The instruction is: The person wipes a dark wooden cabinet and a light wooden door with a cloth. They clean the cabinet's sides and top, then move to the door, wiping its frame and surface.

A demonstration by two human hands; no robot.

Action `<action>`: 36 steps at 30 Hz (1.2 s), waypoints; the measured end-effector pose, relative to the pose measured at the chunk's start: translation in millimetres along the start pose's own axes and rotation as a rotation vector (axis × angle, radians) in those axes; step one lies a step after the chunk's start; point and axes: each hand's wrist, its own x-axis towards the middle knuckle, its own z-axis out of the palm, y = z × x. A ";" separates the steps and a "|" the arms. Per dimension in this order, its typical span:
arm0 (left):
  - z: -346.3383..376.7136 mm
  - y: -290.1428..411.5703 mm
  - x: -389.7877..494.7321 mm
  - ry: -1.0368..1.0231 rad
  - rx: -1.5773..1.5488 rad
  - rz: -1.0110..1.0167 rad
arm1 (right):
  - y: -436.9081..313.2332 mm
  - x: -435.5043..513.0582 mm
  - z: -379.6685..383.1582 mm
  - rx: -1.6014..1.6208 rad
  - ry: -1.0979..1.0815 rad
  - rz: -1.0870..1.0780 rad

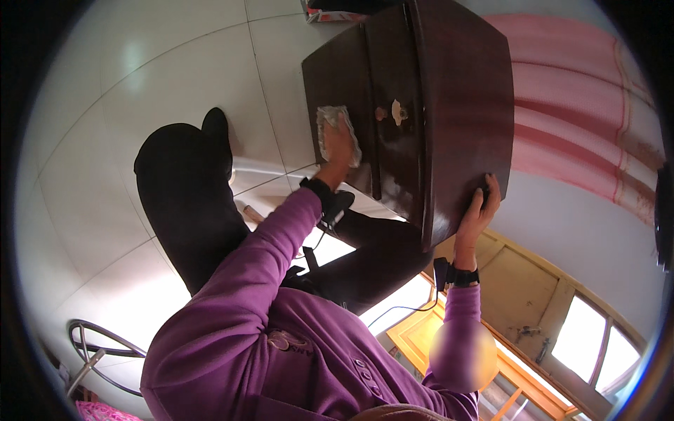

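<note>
A dark brown wooden cabinet (468, 94) stands before me, with a drawer (392, 158) under its top. My left hand (339, 139) presses a crumpled greyish-white cloth (330, 113) flat against the front panel (337, 73) below that drawer. On the drawer front are a small round knob (380, 113) and a pale, chipped-looking patch with a metal fitting (400, 113). My right hand (479, 208) rests on the cabinet's top near its edge, thumb and fingers apart, with no object visible in it. Some fingertips of both hands are hard to make out.
Pink curtain fabric (568, 105) hangs behind the cabinet. A wooden door (516, 268) with glass panes is at lower right. Pale floor tiles (174, 68) extend to the left, where a tubular metal frame (89, 352) stands. Black cables run from my wristbands (466, 276).
</note>
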 end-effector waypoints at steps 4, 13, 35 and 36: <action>-4.2 -6.7 82.4 -0.015 -0.138 -0.207 | -3.5 -0.4 -2.6 0.027 -0.033 0.025; -5.7 64.9 24.1 -0.123 -0.249 0.009 | -0.6 0.1 -1.4 0.027 -0.024 0.017; 11.6 94.4 152.5 -0.094 -0.001 0.388 | -1.6 -4.4 -0.3 0.044 -0.091 0.112; 7.8 88.2 168.3 -0.129 -0.040 0.325 | -1.7 -5.0 -0.2 0.041 -0.089 0.123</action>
